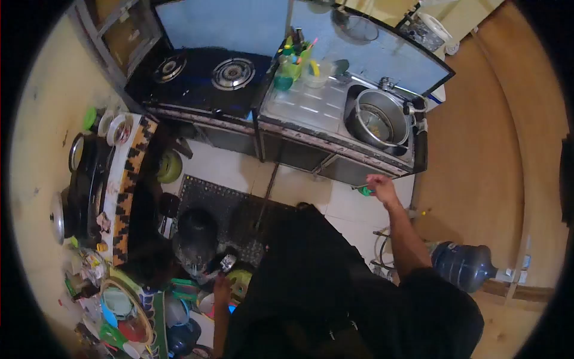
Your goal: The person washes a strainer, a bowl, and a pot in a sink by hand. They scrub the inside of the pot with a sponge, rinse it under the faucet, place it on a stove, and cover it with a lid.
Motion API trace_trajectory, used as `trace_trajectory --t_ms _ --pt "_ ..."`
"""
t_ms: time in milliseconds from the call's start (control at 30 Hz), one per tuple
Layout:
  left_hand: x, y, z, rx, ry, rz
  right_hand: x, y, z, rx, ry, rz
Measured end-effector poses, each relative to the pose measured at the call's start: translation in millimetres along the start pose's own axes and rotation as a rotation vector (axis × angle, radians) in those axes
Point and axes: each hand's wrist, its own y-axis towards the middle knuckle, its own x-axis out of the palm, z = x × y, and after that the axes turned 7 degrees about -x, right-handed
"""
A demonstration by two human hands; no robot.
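Observation:
My right hand (380, 186) reaches forward at the front edge of the sink counter, fingers curled. A small green thing (365, 191) shows at its fingertips; its kind cannot be made out. Just beyond, a large metal pot (357, 124) stands in the sink basin, with some light bits at its bottom. My left hand (222, 289) hangs low at my side, its fingers dim and partly hidden. Close to it are a small shiny silvery item (228, 262) and a green rounded object (240, 282) on the floor.
A two-burner stove (233, 73) stands left of the metal drainboard (305, 107), which bears a green bottle (284, 79) and a clear tub (318, 73). A dark mat (215, 194) covers the floor. A blue water jug (463, 266) lies at right; dishes crowd a basket (146, 328) at lower left.

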Motion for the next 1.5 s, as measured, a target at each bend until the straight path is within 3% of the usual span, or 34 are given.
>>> trace_trajectory --t_ms 100,233,300,333,400,467,533,600,700,733,800,933,967,1000,1033,1100,1133,1167,1200,1333,1367,1400,1433,1467,1500 --pt "19.8 39.3 -8.3 0.133 0.239 -0.064 -71.8 30.1 -27.6 -0.139 -0.018 0.081" --pt "57.9 38.9 20.7 0.357 0.602 -0.08 -174.6 78.8 -64.7 -0.045 0.032 0.201" --pt "84.5 43.7 22.1 0.183 0.299 -0.142 -208.0 106.2 -52.6 0.019 0.097 0.199" --pt "99.9 45.7 29.1 0.121 0.197 -0.156 -212.0 120.6 -45.8 0.084 0.041 0.086" --pt "142.1 55.5 72.2 0.65 1.27 -0.03 -205.0 142.1 -43.8 0.19 -0.046 -0.085" --pt "217.4 51.0 159.0 0.051 -0.376 -0.781 -191.5 154.6 -20.5 0.19 -0.083 -0.174" --pt "323.6 27.7 278.7 -0.201 -0.291 -0.413 -186.5 193.0 20.3 0.126 -0.08 -0.205" --pt "415.1 9.3 374.2 -0.204 -0.148 -0.42 -184.7 235.1 47.7 -0.376 -0.228 0.085" --pt "509.2 5.1 459.4 -0.076 0.049 -0.621 -172.3 306.3 53.9 -0.523 -0.433 0.01" --pt "527.1 3.3 476.0 -0.046 0.1 -0.687 -163.5 324.1 52.2 -0.527 -0.418 -0.001" --pt "553.0 -2.0 501.5 -0.089 0.111 -0.702 -146.9 356.0 48.4 -0.466 -0.757 -0.274" --pt "572.0 -11.3 527.4 -0.133 0.197 -0.635 -116.4 399.6 83.6 -0.533 -0.805 -0.318" --pt "573.6 -10.3 534.5 -0.103 0.251 -0.587 -114.8 398.2 72.7 -0.406 -0.735 -0.307" --pt "571.8 -7.7 542.4 0.023 0.186 -0.582 -113.6 397.4 68.9 -0.347 -0.699 -0.306" --pt "570.5 -10.6 565.0 0.027 0.185 -0.574 -111.8 397.1 66.9 -0.289 -0.663 -0.302" --pt "570.8 -19.2 632.4 0.33 0.164 -0.542 -108.5 408.6 77.1 -0.419 -0.947 -0.401" --pt "572.6 -22.7 667.0 0.446 0.167 -0.513 -109.4 413.7 84.5 -0.436 -0.95 -0.388" --pt "575.6 -27.7 702.9 0.563 0.169 -0.485 -111.3 417.5 95.6 -0.624 -0.995 -0.384" --pt "580.1 -37.0 739.9 0.708 0.281 -0.383 -110.0 423.0 106.0 -0.81 -1.038 -0.378" --pt "617.9 -48.3 854.5 1.424 0.55 0.054 -90.5 434.5 133.7 -0.726 -0.933 -0.312" --pt "629.1 -46.8 872.3 1.553 0.625 0.175 -92.5 426.8 119.3 -0.644 -0.75 -0.377" --pt "638.6 -45.8 883.2 1.56 0.611 0.177 -94.7 421.9 104.1 -0.564 -0.57 -0.434" --pt "647.0 -45.5 892.7 1.505 0.799 0.199 -95.5 417.9 91.1 -0.57 -0.584 -0.427" --pt "652.8 -46.5 899.3 1.44 0.987 0.221 -94.5 412.3 79.3 -0.685 -0.232 -0.329" --pt "656.2 -47.9 903.8 1.448 0.974 0.226 -95.2 407.9 67.3 -0.787 0.123 -0.228"
